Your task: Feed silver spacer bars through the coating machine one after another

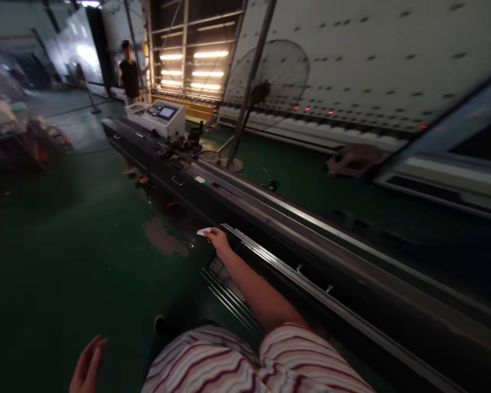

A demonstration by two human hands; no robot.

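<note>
- White slip [203, 232] is pinched between the thumb and fingers of our right hand [217, 239], near the far end of the metal strips [270, 259] along the black bench [147, 155].
- We hold our left hand [88, 367] low over the green floor [65, 240], fingers loosely open, wrist out of view.
- Beyond, we see a console [175, 123] by the bench, a standing fan [261, 91] and a person [130, 79] in a dark top.
</note>
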